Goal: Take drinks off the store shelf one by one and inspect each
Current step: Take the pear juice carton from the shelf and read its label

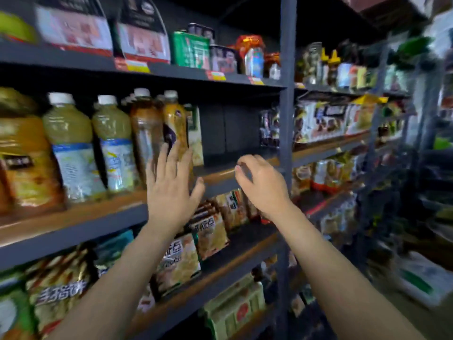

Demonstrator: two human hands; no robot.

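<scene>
Drink bottles stand in a row on the middle shelf (220,176): an orange juice bottle (22,153) at far left, two pale yellow-green bottles (71,143) with white caps, a brown tea bottle (145,128) and an orange-labelled bottle (175,121). My left hand (171,185) is raised in front of the orange-labelled bottle, fingers straight and spread, holding nothing. My right hand (259,182) hovers over the bare right part of that shelf, fingers loosely curled, with nothing in it.
A carton (196,136) stands behind the orange-labelled bottle. Tins and jars fill the upper shelf (191,51). Snack bags (210,231) lie on the lower shelf. A grey upright post (286,94) separates this bay from more stocked shelves (331,123) to the right.
</scene>
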